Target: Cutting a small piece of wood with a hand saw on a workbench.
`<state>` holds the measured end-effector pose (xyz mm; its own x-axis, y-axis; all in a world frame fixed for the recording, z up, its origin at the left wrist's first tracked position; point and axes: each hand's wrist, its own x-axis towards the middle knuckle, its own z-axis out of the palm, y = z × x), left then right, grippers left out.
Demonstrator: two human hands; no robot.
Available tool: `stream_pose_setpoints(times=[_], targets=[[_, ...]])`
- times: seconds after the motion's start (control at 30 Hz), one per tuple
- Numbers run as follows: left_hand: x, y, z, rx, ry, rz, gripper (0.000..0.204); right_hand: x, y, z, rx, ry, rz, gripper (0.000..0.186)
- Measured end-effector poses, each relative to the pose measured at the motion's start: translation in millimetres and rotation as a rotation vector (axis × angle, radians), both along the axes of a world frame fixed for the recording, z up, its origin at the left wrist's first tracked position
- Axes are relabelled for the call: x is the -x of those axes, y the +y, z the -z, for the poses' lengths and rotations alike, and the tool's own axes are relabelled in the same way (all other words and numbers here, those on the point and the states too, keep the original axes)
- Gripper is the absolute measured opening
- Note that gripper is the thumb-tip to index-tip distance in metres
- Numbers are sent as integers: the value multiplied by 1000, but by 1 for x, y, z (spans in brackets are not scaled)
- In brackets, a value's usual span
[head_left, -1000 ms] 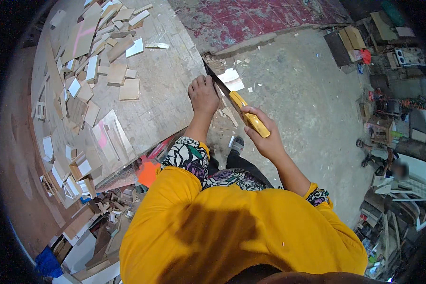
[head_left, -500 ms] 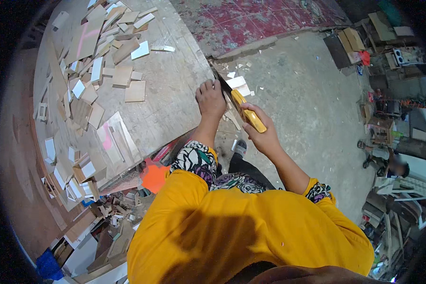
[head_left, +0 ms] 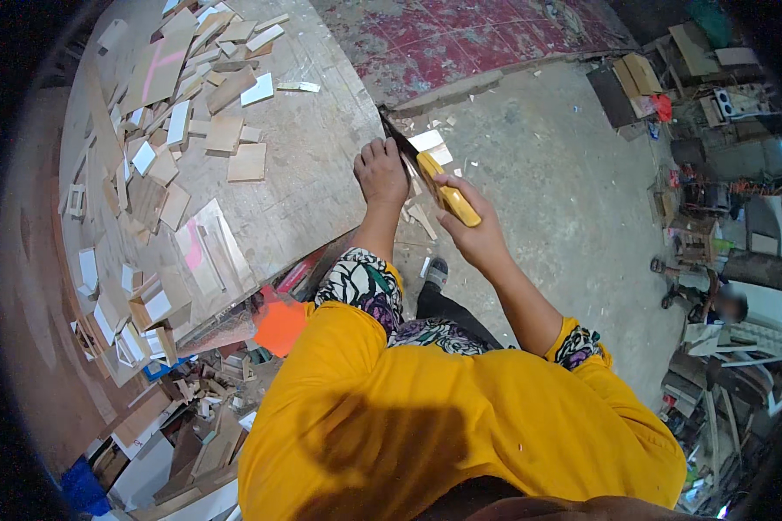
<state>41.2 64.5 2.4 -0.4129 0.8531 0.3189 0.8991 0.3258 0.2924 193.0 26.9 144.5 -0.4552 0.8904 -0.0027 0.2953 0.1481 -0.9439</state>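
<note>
the saw (head_left: 428,168) lay along the edge of the table (head_left: 313,156), at one o'clock.
the right hand (head_left: 480,227) was closed round its yellow handle (head_left: 450,193), the blade (head_left: 398,133) pointing to eleven; the left hand (head_left: 381,174), fingers bent, pressed at that edge at twelve, though whether it gripped anything i couldn't tell. wood scraps (head_left: 224,133) lay at ten, well back from the edge; floor (head_left: 565,191) spread wide at two, beside the right hand.
</note>
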Motion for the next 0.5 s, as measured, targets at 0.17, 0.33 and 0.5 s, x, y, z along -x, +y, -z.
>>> stream_pose_setpoints(times=[0.17,0.33,0.5], targets=[[4,-1,6,23,-32,-9,23,-32,-29,-36,177,5,10,44],[2,1,4,25,-66,-2,27,-57,-42,-50,315,-27,81,45],[2,-5,-3,35,-84,-8,22,-48,-40,-80,424,-115,88,45]])
